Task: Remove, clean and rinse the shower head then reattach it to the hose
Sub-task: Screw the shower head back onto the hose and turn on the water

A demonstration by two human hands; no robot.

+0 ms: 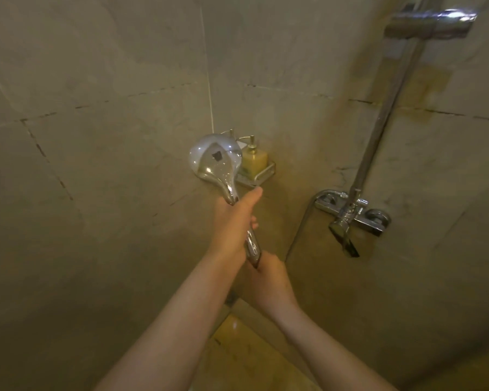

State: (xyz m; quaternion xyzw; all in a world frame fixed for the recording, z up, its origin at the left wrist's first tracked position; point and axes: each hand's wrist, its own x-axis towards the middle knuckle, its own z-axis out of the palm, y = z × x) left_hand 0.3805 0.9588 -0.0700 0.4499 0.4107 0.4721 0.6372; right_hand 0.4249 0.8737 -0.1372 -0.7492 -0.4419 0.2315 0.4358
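**Both hands on the shower head handle**

Nearest the camera, two bare forearms reached up from 6 o'clock toward the middle of the view. Fingers of the left hand (233, 221) were wrapped round the upper part of the chrome handle, thumb stretched up along it toward 12 o'clock. Just below, at 5 o'clock from it, the right hand (267, 280) had its fingers closed round the lower end of the handle; the joint under that hand was hidden, so whether the hose was attached there could not be told.

Held this way, the shower head (215, 159) stood near the centre of the view, tilted so that its round chrome back faced the camera and its top leaned toward 11 o'clock. Its spray face was turned away and could not be seen.

Directly behind the head, at 2 o'clock from it, a small corner shelf (261, 173) was fixed where the two tiled walls met, and on it stood a square yellow soap bottle (254, 160) with a pump top. A second pump top showed just behind the head.

Farther out at 3 o'clock, the chrome mixer tap (350, 215) sat on the right-hand wall, its lever pointing down toward 5 o'clock. From it a riser pipe (384, 114) climbed toward 1 o'clock to a chrome bracket (432, 24) at the top edge. A thin hose (301, 224) curved down from the tap's left end toward 7 o'clock, well apart from the hands.
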